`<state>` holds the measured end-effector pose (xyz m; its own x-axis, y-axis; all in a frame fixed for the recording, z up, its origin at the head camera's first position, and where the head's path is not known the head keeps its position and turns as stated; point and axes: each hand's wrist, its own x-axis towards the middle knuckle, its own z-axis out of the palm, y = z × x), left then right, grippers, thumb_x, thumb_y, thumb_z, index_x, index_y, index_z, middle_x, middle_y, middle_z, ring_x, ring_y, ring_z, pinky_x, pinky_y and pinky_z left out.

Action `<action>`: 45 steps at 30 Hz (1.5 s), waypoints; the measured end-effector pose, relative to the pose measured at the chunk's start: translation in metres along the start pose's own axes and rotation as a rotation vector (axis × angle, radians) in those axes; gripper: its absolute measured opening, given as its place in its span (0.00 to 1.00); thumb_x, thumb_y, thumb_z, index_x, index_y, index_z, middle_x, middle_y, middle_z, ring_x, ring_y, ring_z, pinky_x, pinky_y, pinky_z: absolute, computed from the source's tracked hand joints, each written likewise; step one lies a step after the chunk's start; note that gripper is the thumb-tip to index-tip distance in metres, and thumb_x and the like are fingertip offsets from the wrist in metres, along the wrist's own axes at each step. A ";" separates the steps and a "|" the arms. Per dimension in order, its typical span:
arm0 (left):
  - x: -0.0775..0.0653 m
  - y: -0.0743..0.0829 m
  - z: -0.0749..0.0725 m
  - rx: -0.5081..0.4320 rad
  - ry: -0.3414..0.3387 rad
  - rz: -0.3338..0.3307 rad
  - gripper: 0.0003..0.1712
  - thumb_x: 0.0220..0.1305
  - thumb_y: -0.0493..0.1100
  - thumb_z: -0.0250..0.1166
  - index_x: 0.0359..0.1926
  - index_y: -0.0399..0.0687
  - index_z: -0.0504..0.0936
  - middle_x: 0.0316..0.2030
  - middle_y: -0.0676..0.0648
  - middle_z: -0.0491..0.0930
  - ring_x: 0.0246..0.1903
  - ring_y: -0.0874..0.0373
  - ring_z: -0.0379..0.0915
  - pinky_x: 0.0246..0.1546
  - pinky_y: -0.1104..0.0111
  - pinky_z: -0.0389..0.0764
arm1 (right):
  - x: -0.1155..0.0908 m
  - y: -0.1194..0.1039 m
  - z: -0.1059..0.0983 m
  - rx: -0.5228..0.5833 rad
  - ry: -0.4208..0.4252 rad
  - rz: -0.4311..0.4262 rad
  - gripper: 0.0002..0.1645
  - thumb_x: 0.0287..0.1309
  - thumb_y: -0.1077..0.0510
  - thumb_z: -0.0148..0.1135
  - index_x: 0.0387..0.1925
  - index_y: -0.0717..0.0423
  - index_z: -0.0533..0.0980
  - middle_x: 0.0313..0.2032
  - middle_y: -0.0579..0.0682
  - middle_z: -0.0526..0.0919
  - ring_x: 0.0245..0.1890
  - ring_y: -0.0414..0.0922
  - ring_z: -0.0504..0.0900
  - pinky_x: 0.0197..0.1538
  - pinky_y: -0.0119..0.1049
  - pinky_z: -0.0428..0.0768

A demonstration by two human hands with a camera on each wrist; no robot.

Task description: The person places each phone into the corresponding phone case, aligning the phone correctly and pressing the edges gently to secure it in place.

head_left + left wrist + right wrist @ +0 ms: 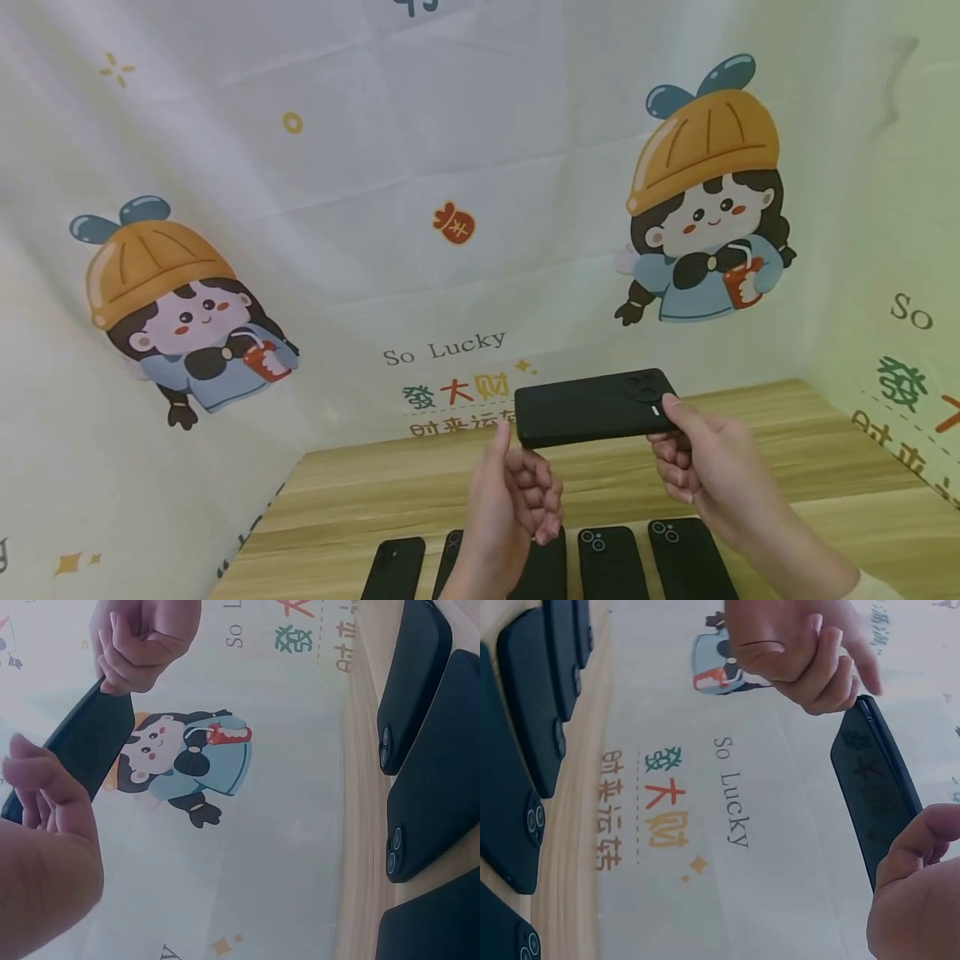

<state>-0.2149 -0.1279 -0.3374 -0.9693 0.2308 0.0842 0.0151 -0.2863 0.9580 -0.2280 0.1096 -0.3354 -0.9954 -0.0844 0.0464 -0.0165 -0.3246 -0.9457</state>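
A black smartphone (592,408) with a round camera bump is held up lengthwise above the table. My right hand (720,467) grips its camera end, thumb on the back face and fingers curled beneath. Its dark glossy screen (870,787) reflects the wall print in the right wrist view. By the phone's other end is my left hand (517,500), thumb raised and fingers loosely bent, with nothing held in it. In the right wrist view the left hand's (802,667) fingertip is right at the phone's end corner.
Several black phones lie in a row on the wooden table (360,483) below my hands, among them one at the left (393,571) and one at the right (690,558). A printed white cloth (337,275) hangs behind the table and along its sides.
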 end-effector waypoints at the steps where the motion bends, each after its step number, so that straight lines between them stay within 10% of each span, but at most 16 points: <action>1: 0.000 0.000 0.001 0.025 0.026 -0.002 0.39 0.80 0.73 0.45 0.24 0.49 0.73 0.17 0.55 0.75 0.13 0.63 0.67 0.16 0.73 0.68 | -0.001 0.001 0.002 -0.020 0.011 -0.006 0.32 0.85 0.44 0.46 0.25 0.54 0.80 0.21 0.44 0.72 0.17 0.39 0.67 0.21 0.29 0.68; 7: 0.003 -0.002 -0.001 0.073 0.102 -0.013 0.33 0.81 0.62 0.55 0.21 0.48 0.68 0.15 0.55 0.65 0.11 0.63 0.61 0.14 0.74 0.65 | -0.003 0.007 0.009 -0.078 0.027 -0.058 0.32 0.85 0.45 0.47 0.25 0.56 0.79 0.20 0.45 0.73 0.15 0.39 0.68 0.19 0.29 0.71; 45: 0.001 -0.001 -0.004 -0.062 -0.004 0.000 0.29 0.83 0.53 0.52 0.20 0.50 0.66 0.15 0.58 0.58 0.10 0.67 0.56 0.14 0.76 0.57 | -0.003 0.003 0.005 -0.060 -0.068 0.028 0.31 0.86 0.43 0.43 0.29 0.53 0.79 0.23 0.43 0.69 0.19 0.37 0.66 0.22 0.27 0.66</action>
<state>-0.2168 -0.1310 -0.3391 -0.9683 0.2347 0.0858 0.0000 -0.3435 0.9391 -0.2249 0.1040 -0.3362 -0.9868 -0.1568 0.0396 0.0034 -0.2647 -0.9643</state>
